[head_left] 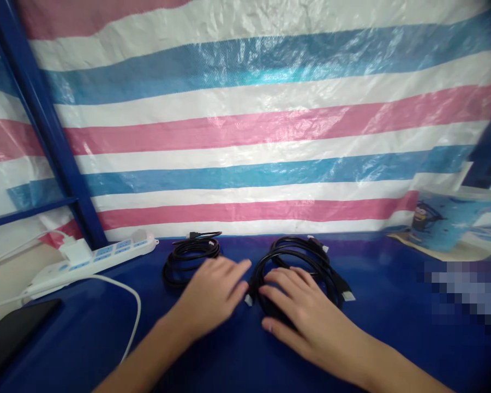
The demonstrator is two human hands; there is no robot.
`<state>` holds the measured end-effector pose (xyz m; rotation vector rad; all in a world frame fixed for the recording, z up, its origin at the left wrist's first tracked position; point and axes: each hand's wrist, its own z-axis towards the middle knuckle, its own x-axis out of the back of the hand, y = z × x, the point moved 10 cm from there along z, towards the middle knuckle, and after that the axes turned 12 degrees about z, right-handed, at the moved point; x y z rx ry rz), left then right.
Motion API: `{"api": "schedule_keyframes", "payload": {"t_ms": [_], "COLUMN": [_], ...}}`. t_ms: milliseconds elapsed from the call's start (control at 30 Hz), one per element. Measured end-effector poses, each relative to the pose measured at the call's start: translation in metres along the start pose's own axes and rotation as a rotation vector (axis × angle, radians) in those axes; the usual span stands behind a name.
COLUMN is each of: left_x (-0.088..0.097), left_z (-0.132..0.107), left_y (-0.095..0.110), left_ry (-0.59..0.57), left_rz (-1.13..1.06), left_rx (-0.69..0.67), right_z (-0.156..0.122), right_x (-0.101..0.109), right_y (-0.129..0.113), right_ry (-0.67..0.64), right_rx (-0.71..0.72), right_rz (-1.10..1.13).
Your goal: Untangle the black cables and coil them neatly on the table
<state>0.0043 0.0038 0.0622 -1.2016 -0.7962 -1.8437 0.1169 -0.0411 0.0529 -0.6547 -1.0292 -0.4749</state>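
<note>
A coiled black cable (172, 265) lies at the middle left of the blue table, with a dark plug (193, 236) at its far side. My left hand (210, 292) is just in front of it, fingers stretched out and holding nothing I can see; whether it touches the coil I cannot tell. To the right lie larger loops of black cable (324, 268), one cable or two, with connectors (343, 289) showing light tips. My right hand (305, 311) rests over the front of these loops with its fingers apart, hiding part of them.
A white power strip (125, 248) with a plugged-in charger (76, 251) stands at the left, its white cord (137, 305) curving forward. A black phone-like slab (18, 338) lies near the left edge. At the right is a blue patterned cup (444, 221). Striped sheeting (245, 131) hangs behind.
</note>
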Motion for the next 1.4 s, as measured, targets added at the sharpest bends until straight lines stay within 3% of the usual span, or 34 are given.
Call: {"api": "schedule_keyframes", "payload": {"t_ms": [67, 133, 233, 367, 633, 900, 1133, 1233, 1400], "left_x": [0.022, 0.03, 0.014, -0.005, -0.006, -0.01, -0.017, -0.01, 0.013], "left_z": [0.006, 0.008, 0.007, -0.002, -0.019, -0.015, -0.024, -0.026, -0.013], "left_y": [-0.041, -0.081, -0.108, -0.1, -0.088, -0.08, -0.069, -0.073, -0.078], "left_ry": [0.113, 0.173, 0.07, -0.123, -0.373, -0.37, -0.336, -0.292, -0.2], "left_rz": [0.047, 0.081, 0.097, 0.092, 0.129, 0.196, 0.119, 0.121, 0.165], "left_rx": [0.144, 0.293, 0.339, 0.23, 0.121, 0.124, 0.183, 0.262, 0.284], "right_z": [-0.002, -0.005, -0.007, -0.009, -0.011, -0.01, -0.005, -0.004, -0.005], "right_x": [-0.013, -0.024, -0.028, -0.027, -0.028, -0.027, -0.012, -0.01, -0.016], "right_y": [-0.014, -0.02, -0.016, -0.009, -0.011, -0.014, 0.006, 0.009, -0.015], "right_ry": [-0.093, -0.17, -0.209, -0.238, -0.246, -0.253, -0.122, -0.112, -0.164], "right_rx": [0.068, 0.069, 0.004, -0.019, -0.007, -0.005, -0.078, -0.075, 0.044], "right_rz": [0.05, 0.099, 0.154, 0.19, 0.188, 0.185, 0.067, 0.049, 0.085]}}
